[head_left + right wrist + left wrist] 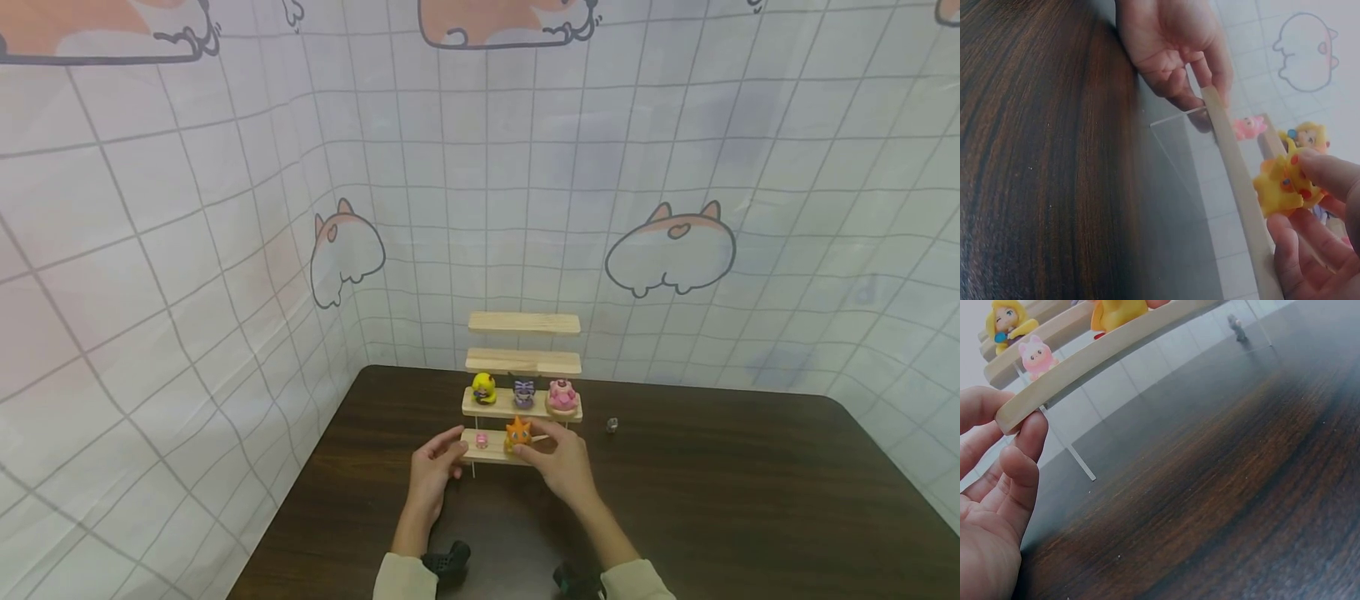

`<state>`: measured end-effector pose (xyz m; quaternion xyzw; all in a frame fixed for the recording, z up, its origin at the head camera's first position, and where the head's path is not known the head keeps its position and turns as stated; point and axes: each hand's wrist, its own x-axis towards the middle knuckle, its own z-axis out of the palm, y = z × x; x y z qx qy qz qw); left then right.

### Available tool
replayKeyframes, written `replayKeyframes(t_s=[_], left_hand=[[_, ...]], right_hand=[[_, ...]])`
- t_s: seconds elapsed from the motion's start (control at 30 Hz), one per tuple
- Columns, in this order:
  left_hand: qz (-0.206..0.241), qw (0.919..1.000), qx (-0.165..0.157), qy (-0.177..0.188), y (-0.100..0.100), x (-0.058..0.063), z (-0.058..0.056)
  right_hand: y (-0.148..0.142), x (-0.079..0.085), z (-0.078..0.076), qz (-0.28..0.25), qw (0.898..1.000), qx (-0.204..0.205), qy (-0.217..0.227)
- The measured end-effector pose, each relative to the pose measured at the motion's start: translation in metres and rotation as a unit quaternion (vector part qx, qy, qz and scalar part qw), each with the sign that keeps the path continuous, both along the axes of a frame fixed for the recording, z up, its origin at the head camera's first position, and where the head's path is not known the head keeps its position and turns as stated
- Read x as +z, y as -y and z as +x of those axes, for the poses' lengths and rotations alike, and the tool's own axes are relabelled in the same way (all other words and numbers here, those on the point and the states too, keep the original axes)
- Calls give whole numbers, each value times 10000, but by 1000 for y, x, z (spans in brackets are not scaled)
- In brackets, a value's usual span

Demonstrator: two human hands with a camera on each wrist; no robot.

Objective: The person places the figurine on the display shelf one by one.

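Note:
A tiered stand has light wooden shelves on clear supports. My left hand [429, 479] grips the left end of its lowest shelf [493, 457]; in the left wrist view, thumb and fingers [1034, 434] pinch the board from above and below. With my right hand [566, 471] I hold a yellow figurine with an orange spiky top [518, 433] between thumb and fingers, right at that shelf. To its left stands a small pink eared figurine [482, 440]. One shelf up are a yellow-haired figurine [483, 389], a purple one [523, 393] and a pink one [562, 397].
Two upper shelves [524, 322] rise behind the figurines. On the dark wooden table [712, 483], a small grey object [612, 425] stands right of the stand. A white gridded curtain [487, 167] with cartoon drawings surrounds the table at back and sides.

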<state>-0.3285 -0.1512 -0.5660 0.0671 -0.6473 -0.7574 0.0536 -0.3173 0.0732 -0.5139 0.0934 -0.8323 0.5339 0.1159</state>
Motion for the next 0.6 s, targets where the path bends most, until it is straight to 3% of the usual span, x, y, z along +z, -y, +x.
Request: replayKeyframes(t_s=[0.37, 0.6], left_hand=[[-3, 10000, 3, -21, -1, 2, 1], [-20, 10000, 47, 10, -1, 0, 1]], right_hand=[[-3, 3, 0, 51, 10000, 11, 78], [-21, 13, -1, 425, 9970, 447, 461]])
